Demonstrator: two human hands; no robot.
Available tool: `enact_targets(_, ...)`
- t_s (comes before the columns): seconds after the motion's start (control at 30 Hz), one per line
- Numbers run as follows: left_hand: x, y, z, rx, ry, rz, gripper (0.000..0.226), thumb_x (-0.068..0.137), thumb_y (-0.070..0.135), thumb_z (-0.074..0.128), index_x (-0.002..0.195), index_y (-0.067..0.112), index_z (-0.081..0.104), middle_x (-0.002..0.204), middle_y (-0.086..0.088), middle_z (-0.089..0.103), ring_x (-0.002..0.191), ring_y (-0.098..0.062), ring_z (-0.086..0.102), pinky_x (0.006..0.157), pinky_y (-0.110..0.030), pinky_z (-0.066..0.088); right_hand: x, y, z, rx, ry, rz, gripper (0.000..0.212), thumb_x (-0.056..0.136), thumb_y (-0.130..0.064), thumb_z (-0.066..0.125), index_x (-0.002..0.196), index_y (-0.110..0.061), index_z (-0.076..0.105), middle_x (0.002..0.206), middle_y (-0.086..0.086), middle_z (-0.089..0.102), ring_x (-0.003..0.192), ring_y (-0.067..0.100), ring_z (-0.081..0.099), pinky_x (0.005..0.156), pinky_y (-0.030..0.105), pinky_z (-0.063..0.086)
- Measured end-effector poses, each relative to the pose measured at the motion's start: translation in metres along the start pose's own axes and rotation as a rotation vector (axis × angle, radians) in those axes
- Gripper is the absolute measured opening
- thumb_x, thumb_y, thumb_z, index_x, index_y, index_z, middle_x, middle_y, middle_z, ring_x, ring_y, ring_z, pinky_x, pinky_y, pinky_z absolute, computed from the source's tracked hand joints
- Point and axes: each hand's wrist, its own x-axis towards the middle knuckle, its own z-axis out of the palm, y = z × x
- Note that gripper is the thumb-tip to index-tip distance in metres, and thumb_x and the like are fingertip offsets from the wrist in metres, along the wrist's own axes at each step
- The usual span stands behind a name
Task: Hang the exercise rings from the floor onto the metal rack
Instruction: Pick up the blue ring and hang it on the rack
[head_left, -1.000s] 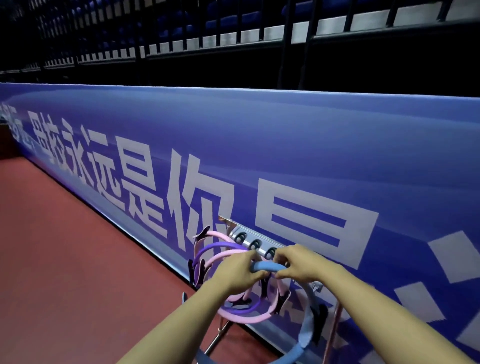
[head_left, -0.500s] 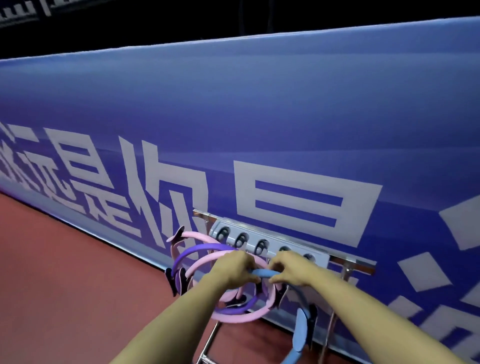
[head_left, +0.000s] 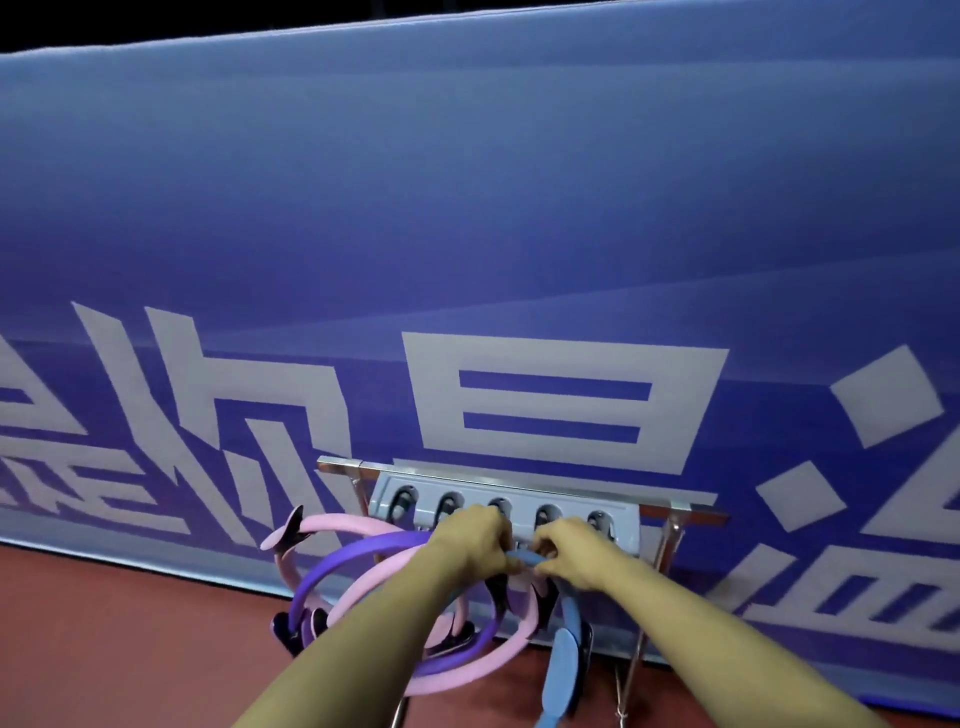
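Nearest the camera, both hands pinch the top of a blue ring (head_left: 563, 649): left grip (head_left: 480, 540) and right grip (head_left: 569, 553) curl round it just below the rack (head_left: 506, 501) hooks. Left of it, pink rings (head_left: 332, 525) and a purple ring (head_left: 358, 553) hang from the rack. Behind stands a blue banner (head_left: 467, 234).

Four exercise rings show: two pink ones, the far pink ring (head_left: 337, 525) and the near pink ring (head_left: 498, 662), one purple ring (head_left: 353, 558) and one blue ring (head_left: 563, 654). One metal rack (head_left: 680, 506) stands against the one blue banner (head_left: 467, 208). Its grey hook plate (head_left: 519, 491) carries five hooks in a row. Two hands are in view, the left hand (head_left: 475, 540) and the right hand (head_left: 574, 551).
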Motion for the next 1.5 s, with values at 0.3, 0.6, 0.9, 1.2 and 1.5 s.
enact_targets(0.3,0.039,-0.031,0.006,0.048,-0.065,0.073,0.041,0.076,0.06,0.069,0.092,0.022,0.072,0.095,-0.006,0.073,0.09,-0.03,0.067,0.068,-0.031,0.044,0.031,0.001,0.01,-0.06,0.062,0.067,0.023,0.083,-0.037,0.077,0.097,-0.019,0.073,0.094,-0.002,0.056,0.088,0.023,0.061,0.072,0.035,0.048)
enact_targets(0.6,0.058,-0.041,0.013,0.063,-0.173,0.118,0.038,0.067,0.049,0.075,0.093,0.023,0.066,0.096,-0.003,0.07,0.086,-0.027,0.064,0.074,-0.035,0.052,0.043,0.002,0.02,0.064,0.033,0.183,0.029,0.075,-0.025,0.085,0.084,-0.031,0.058,0.078,-0.014,0.062,0.077,0.01,0.062,0.074,0.029,0.052)
enact_targets(0.9,0.065,-0.041,0.021,0.1,-0.293,0.17,0.036,0.073,0.043,0.079,0.099,0.02,0.067,0.108,-0.007,0.069,0.099,-0.03,0.065,0.072,-0.032,0.043,0.03,0.002,0.014,0.071,0.002,0.193,0.029,0.094,-0.013,0.047,0.099,-0.028,0.072,0.107,-0.001,0.072,0.096,0.017,0.068,0.087,0.035,0.057)
enact_targets(1.2,0.07,-0.038,0.014,-0.114,-0.106,0.218,0.024,0.092,0.04,0.051,0.092,0.019,0.063,0.101,-0.009,0.071,0.095,-0.033,0.064,0.075,-0.037,0.05,0.004,-0.001,0.021,0.188,0.187,0.26,0.029,0.097,-0.019,0.046,0.109,-0.03,0.07,0.117,-0.006,0.071,0.106,0.013,0.065,0.095,0.031,0.051)
enact_targets(1.5,0.066,0.018,0.031,-0.677,-0.07,0.395,0.026,0.094,0.039,0.059,0.115,0.025,0.063,0.111,0.007,0.07,0.1,-0.011,0.066,0.094,-0.035,0.052,-0.057,0.007,0.024,0.349,0.498,0.385,0.04,0.099,-0.042,0.051,0.137,-0.029,0.054,0.133,-0.01,0.059,0.119,0.01,0.057,0.1,0.029,0.046)
